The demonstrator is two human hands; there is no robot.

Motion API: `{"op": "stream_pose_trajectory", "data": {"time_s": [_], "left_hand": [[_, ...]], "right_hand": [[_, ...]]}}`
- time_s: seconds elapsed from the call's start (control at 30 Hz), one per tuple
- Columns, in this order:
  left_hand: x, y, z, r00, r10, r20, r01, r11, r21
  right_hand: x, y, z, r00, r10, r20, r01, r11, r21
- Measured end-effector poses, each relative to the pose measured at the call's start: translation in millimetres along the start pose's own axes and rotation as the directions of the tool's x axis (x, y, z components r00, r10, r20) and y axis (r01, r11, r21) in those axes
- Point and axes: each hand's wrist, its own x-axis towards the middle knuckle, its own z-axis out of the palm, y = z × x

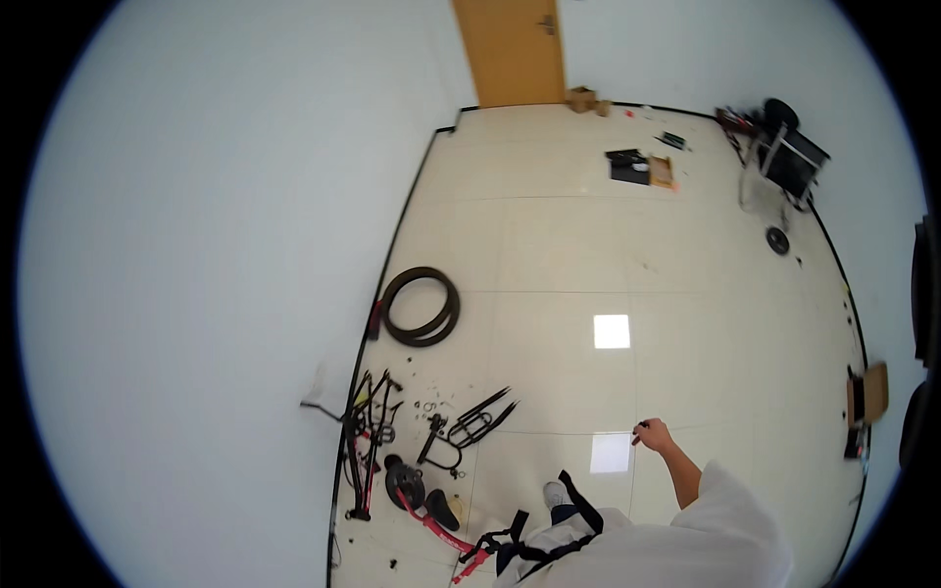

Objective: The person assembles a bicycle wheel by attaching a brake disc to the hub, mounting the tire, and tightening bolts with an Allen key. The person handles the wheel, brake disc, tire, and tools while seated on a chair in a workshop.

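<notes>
My right hand [653, 433] reaches out over the tiled floor from a white sleeve. Its fingers are closed around a small dark object [643, 425], too small to name. My left hand is not in view. To the left of my shoe [556, 494] lie bicycle parts. Among them are a black fork-like frame part [472, 428], a red bar [431, 527], a black saddle [443, 509] and a dark round part [404, 482].
A black bicycle frame [359, 451] leans along the left wall, with two stacked tyres [454, 304] beyond it. Small parts are scattered nearby. Far off are an open tool case [629, 169], a folding chair [796, 162] and a small wheel [777, 241]. A cardboard box [875, 392] stands right.
</notes>
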Motion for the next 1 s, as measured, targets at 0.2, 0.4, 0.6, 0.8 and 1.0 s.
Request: {"op": "stream_pose_trajectory", "data": {"time_s": [0.2, 0.4, 0.6, 0.8, 1.0], "left_hand": [[-148.7, 522.1, 277.7, 0.796, 0.476, 0.372, -0.469, 0.876, -0.118], [-508.7, 966.1, 453.2, 0.161, 0.614, 0.772, 0.149, 0.758, -0.634], [-802.9, 1182.7, 535.7, -0.514, 0.549, 0.659, 0.409, 0.832, -0.374], [-917.8, 1282.8, 618.7, -0.742, 0.521, 0.423, 0.301, 0.821, -0.484], [-1275.9, 1376.3, 669.8, -0.817, 0.419, 0.397, 0.221, 0.862, -0.456]], "right_hand": [[84.1, 26.7, -281.3, 0.955, 0.101, -0.279, 0.034, 0.897, 0.441], [176.3, -16.4, -568.6, 0.922, 0.192, -0.336, 0.129, 0.666, 0.735], [217.4, -114.3, -817.8, 0.733, 0.300, -0.610, 0.410, 0.521, 0.749], [254.6, -179.7, -940.9, 0.554, 0.191, -0.811, 0.663, 0.489, 0.568], [288.3, -83.2, -1282.9, 0.548, -0.031, -0.836, 0.718, 0.531, 0.451]]}}
